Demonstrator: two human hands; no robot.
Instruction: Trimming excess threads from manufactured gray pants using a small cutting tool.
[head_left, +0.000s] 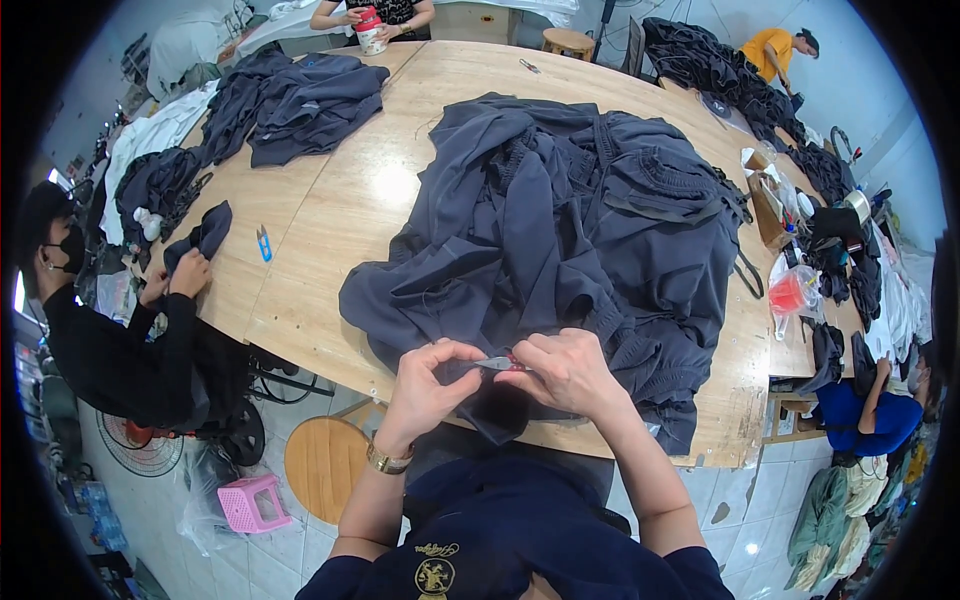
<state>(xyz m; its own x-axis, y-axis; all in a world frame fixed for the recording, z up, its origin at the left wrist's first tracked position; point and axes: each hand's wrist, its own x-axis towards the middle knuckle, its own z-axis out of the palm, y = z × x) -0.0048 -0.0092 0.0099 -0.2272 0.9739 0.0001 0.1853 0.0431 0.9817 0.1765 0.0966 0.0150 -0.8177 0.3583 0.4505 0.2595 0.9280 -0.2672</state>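
Note:
My right hand (575,370) is closed around a small pair of thread snips (497,363) with red handles, and their pale metal blades point left. Facing the blade tips, my left hand (433,385) pinches thumb and forefinger together. What lies between those fingertips is too small to make out. Beneath both hands hangs a fold of dark cloth (497,412), over the table's near edge. Just beyond them spreads a big heap of dark grey-blue garments (560,220) with gathered elastic bands.
Blue snips (264,244) lie on the wooden table (335,230) to the left, where a masked person (120,330) handles dark cloth. More dark garments (310,100) are piled at far left. A round wooden stool (325,468) and a pink plastic stool (253,503) stand below.

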